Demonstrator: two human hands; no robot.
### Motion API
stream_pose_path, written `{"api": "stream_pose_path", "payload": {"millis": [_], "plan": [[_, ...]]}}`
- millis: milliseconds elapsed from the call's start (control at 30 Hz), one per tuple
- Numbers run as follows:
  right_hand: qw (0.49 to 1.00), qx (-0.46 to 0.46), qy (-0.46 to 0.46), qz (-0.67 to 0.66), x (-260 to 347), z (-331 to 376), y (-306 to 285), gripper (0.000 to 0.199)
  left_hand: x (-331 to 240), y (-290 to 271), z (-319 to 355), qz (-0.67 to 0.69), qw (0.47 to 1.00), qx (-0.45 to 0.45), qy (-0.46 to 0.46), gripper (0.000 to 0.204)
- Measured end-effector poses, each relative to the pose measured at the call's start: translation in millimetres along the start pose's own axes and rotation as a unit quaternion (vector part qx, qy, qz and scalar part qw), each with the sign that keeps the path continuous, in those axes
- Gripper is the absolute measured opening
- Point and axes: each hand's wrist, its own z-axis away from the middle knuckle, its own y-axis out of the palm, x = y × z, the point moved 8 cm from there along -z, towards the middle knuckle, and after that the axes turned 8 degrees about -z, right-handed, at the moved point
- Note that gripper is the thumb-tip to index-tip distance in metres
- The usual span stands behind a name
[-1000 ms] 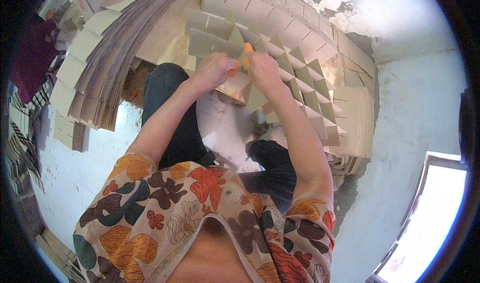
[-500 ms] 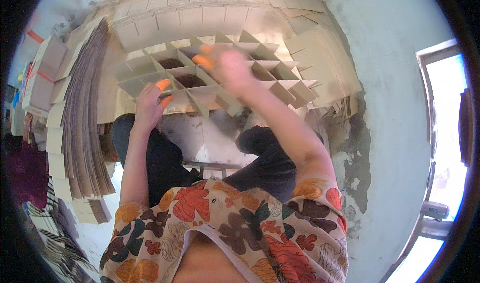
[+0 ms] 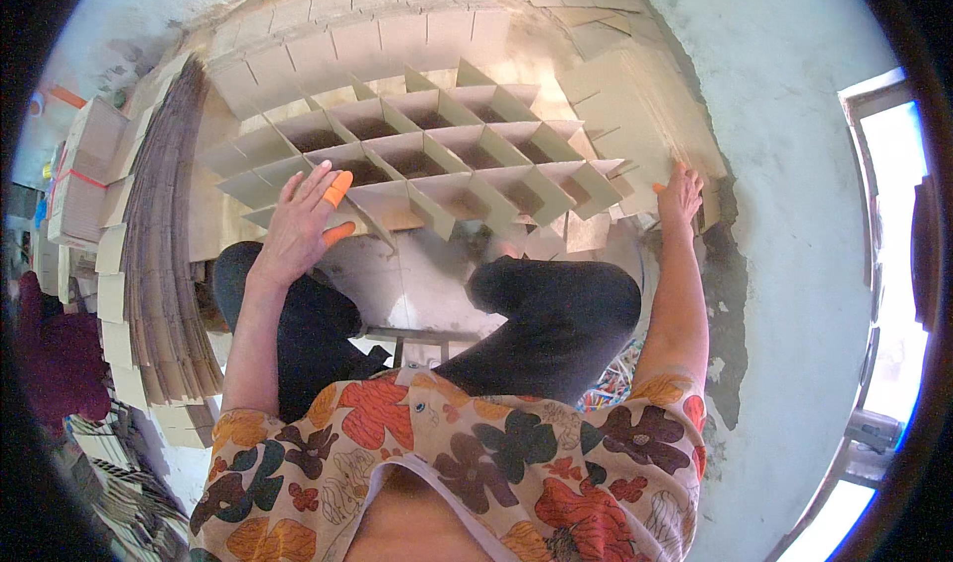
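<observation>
A brown cardboard divider grid (image 3: 447, 160) with several open cells lies in front of my knees. My left hand (image 3: 303, 222), with orange finger covers on two fingers, rests with spread fingers on the grid's near left corner and holds nothing. My right hand (image 3: 680, 197) reaches out to the right and lies with its fingers on a stack of flat cardboard strips (image 3: 635, 105) beside the grid. I cannot see a strip gripped in it.
A tall pile of slotted cardboard strips (image 3: 164, 254) stands on edge at my left, with bundled cardboard packs (image 3: 84, 170) behind it. More flat cardboard (image 3: 397, 16) lies behind the grid. A bare concrete floor (image 3: 784, 264) and a bright doorway (image 3: 888, 264) are on the right.
My right hand has left the middle of the grid and moved out to the strip stack on the right. My left hand has stayed at the grid's left side and spread flat.
</observation>
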Motion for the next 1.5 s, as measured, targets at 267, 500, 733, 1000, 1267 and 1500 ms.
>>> {"api": "stream_pose_path", "payload": {"millis": [267, 500, 733, 1000, 1267, 1500], "plan": [[0.995, -0.014, -0.027, -0.096, -26.4, -23.6, 1.8, 0.036, -3.2, 0.5, -0.6, 0.013, 0.999, -0.030, -0.009, 0.063], [0.981, -0.141, -0.037, -0.129, 11.6, -13.5, -78.7, 0.035, -3.2, -1.1, -2.4, 0.027, 0.998, -0.051, -0.014, 0.063], [0.909, -0.091, -0.203, -0.353, 187.6, 56.1, -211.9, 0.062, 38.9, -25.4, 42.9, -0.031, 0.979, -0.163, -0.123, 0.059], [0.742, 0.142, -0.386, -0.529, 337.4, 155.6, -201.9, 0.069, 80.1, -37.4, 81.6, 0.025, 0.965, -0.186, -0.184, 0.044], [0.709, 0.145, -0.475, -0.500, 417.1, 213.8, -197.9, 0.066, 94.0, -7.5, 84.2, 0.150, 0.949, -0.189, -0.204, 0.019], [0.721, 0.169, -0.499, -0.450, 446.4, 223.3, -168.6, 0.058, 99.1, -3.6, 80.9, 0.157, 0.942, -0.233, -0.184, 0.010]]}}
